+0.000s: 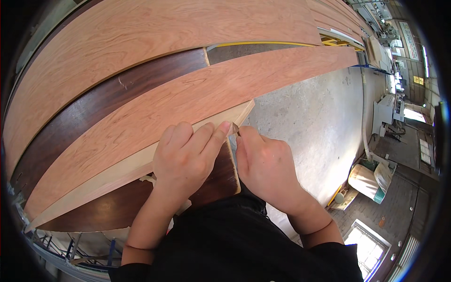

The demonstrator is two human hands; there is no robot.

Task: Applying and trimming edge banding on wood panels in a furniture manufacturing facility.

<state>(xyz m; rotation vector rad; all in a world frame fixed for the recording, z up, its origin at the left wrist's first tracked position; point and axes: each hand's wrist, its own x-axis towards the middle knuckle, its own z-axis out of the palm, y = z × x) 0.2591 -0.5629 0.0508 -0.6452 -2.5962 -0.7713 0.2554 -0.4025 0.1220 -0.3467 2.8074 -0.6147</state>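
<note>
Head view, right grip pinching tool, left grip over strip edge, closure unclear, roomy floor

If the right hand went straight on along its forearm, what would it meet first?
Likely the end of the pale wooden strip, just ahead of the right hand and its small tool. The left hand sits close beside that line; depth is hard to judge.
</note>
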